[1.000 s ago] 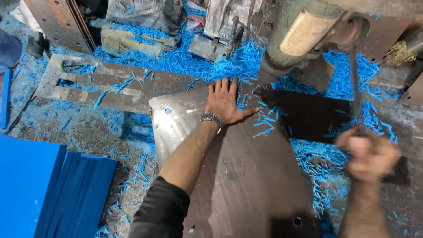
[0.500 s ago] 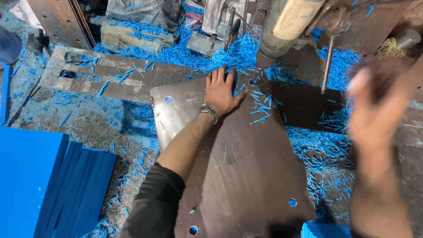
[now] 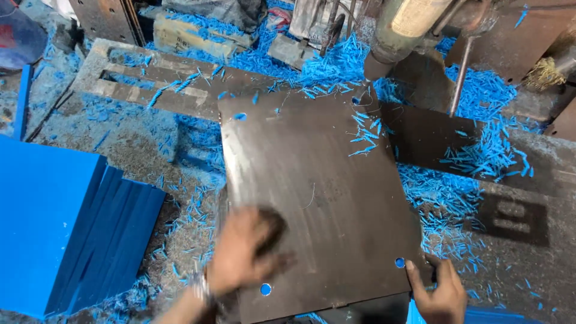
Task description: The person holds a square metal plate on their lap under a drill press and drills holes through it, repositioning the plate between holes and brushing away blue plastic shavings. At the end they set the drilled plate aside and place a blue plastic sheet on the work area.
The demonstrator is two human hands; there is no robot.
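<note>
a dark steel plate (image 3: 318,198) lies flat on the cluttered work surface below the drill head (image 3: 408,24), tilted a little askew, with small round holes near its corners showing blue through them. the left hand (image 3: 246,252) is blurred over the plate's near-left part, fingers seemingly loosely curled and resting on or just above the metal — whether it grips anything i cannot tell. the right hand (image 3: 441,294) is at the near-right corner, fingers spread and pressing on the edge beside a hole, holding nothing else. judging by its look, the plate is stiff and heavy for its size, with hard, possibly sharp edges and a smooth face that fingers could slide on; it seems best taken by two opposite edges or corners, palms under, rather than pinched from the top. loose blue shavings (image 3: 468,150) lie thick all round and partly on the plate, so it may skate on them. to the left, well apart, sits a stack of blue sheets (image 3: 66,228), plain and rectangular. a pale worn label wraps the drill head's cylinder; a slotted metal frame (image 3: 150,84) lies beyond the plate.
</note>
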